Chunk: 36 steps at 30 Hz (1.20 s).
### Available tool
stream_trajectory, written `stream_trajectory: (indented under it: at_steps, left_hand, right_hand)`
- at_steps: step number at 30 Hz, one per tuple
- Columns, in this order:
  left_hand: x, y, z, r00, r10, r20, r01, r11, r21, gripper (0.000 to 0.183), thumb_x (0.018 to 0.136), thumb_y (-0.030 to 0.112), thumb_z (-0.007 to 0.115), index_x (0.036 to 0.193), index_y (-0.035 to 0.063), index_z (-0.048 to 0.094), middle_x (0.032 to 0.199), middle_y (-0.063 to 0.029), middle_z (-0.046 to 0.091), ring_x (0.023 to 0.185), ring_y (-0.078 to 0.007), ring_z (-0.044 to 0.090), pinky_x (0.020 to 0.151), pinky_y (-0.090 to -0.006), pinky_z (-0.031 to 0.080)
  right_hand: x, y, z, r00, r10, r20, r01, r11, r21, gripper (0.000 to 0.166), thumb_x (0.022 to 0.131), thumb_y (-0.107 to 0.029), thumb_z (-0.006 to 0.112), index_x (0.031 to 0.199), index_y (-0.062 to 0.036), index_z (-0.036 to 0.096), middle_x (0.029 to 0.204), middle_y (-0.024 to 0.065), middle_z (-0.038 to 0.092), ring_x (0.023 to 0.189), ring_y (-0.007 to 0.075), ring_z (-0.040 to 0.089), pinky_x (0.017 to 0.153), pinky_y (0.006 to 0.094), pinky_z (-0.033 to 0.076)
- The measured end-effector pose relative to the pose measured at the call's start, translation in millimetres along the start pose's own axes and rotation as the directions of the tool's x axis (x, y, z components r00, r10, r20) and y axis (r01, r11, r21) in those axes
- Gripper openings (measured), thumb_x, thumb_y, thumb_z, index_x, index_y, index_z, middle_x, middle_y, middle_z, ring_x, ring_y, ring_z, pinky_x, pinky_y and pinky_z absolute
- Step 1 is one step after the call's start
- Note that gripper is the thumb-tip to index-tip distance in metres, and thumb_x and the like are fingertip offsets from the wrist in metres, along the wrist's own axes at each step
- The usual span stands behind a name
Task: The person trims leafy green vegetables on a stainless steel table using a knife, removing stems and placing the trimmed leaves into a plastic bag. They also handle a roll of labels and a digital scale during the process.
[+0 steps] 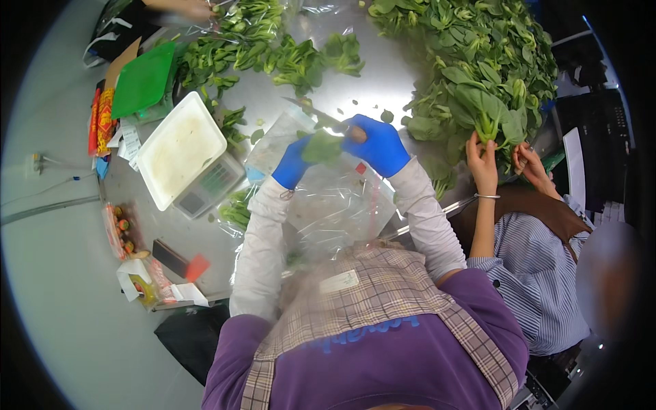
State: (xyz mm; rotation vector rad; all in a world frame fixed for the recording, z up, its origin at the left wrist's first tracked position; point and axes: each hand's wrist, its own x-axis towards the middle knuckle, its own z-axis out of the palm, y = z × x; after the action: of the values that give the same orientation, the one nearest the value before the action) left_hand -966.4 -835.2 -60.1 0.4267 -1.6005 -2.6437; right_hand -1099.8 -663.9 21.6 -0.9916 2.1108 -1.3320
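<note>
My right hand (378,146), in a blue glove, is closed around a knife (320,115) whose blade points to the upper left. A blurred leafy green (323,147) is in my left hand (293,163), also gloved in blue, close beside the right. The knife passes just above the leaves; whether it touches them I cannot tell. Beneath both hands lies clear plastic bagging (333,205) on the metal table (379,84). Loose leaf scraps (387,116) are scattered past my right hand.
A large heap of leafy greens (492,51) covers the table's right side, where a co-worker's hands (484,159) hold a bunch. To the left stands a scale (205,184) with a white tray (182,148). More greens (300,64) and a green plastic lid (143,79) are farther back.
</note>
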Motion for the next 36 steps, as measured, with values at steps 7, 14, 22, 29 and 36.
stream_trajectory:
  at_steps: [7, 14, 22, 29, 36]
  left_hand:
    - [-13.9, -7.0, 2.4, 0.991, 0.075, -0.11, -0.041, 0.957, 0.287, 0.047, 0.088, 0.005, 0.055, 0.134, 0.0015, 0.046, 0.12, -0.0094, 0.059, 0.105, -0.0173, 0.059, 0.089, -0.0278, 0.046]
    - [-48.6, -20.1, 16.3, 0.959, -0.002, -0.283, 0.046, 0.988, 0.148, 0.056, 0.088, 0.014, 0.057, 0.139, 0.0024, 0.039, 0.121, -0.0109, 0.058, 0.089, -0.0162, 0.062, 0.072, -0.024, 0.047]
    - [-15.5, -46.2, 38.7, 0.968, -0.203, -0.147, 0.096, 0.843, -0.529, 0.038, 0.096, 0.035, 0.05, 0.12, 0.0052, 0.052, 0.103, -0.0075, 0.062, 0.091, -0.0206, 0.061, 0.069, -0.0295, 0.047]
    - [17.9, -76.7, -49.5, 0.988, 0.083, 0.131, 0.099, 0.314, -0.944, 0.041, 0.093, 0.033, 0.054, 0.125, 0.0069, 0.048, 0.126, -0.0112, 0.055, 0.117, -0.0281, 0.052, 0.101, -0.0435, 0.042]
    - [45.8, 55.4, -53.1, 0.968, -0.092, -0.234, -0.055, 0.831, -0.554, 0.032, 0.092, 0.016, 0.052, 0.123, 0.007, 0.053, 0.117, -0.0092, 0.06, 0.111, -0.026, 0.055, 0.103, -0.0385, 0.039]
  right_hand:
    - [-3.2, -7.7, 5.8, 0.989, 0.018, 0.144, 0.006, 0.987, -0.163, 0.026, 0.077, -0.023, 0.072, 0.096, -0.0087, 0.062, 0.08, 0.0096, 0.063, 0.069, 0.0227, 0.061, 0.066, 0.0348, 0.049]
    - [-3.2, 10.0, 13.2, 0.989, 0.123, -0.083, -0.126, 0.991, -0.037, 0.03, 0.077, -0.025, 0.071, 0.096, -0.0044, 0.06, 0.081, 0.0097, 0.064, 0.074, 0.0199, 0.063, 0.07, 0.0324, 0.05]
    - [-22.8, 3.8, 33.6, 0.975, 0.22, -0.017, -0.218, 0.973, 0.08, 0.037, 0.077, -0.027, 0.074, 0.104, -0.0052, 0.062, 0.087, 0.0096, 0.066, 0.079, 0.0178, 0.063, 0.072, 0.031, 0.051]
    - [-45.3, 4.6, 14.4, 0.967, 0.091, -0.236, -0.079, 0.995, 0.059, 0.022, 0.079, -0.013, 0.074, 0.098, -0.0087, 0.063, 0.086, 0.0059, 0.067, 0.078, 0.0098, 0.059, 0.073, 0.0274, 0.051]
    - [-59.0, 192.3, -109.9, 0.845, -0.3, -0.442, -0.136, 0.68, -0.72, 0.026, 0.082, -0.02, 0.067, 0.103, -0.0049, 0.062, 0.11, 0.0177, 0.061, 0.096, 0.0364, 0.058, 0.083, 0.0419, 0.047]
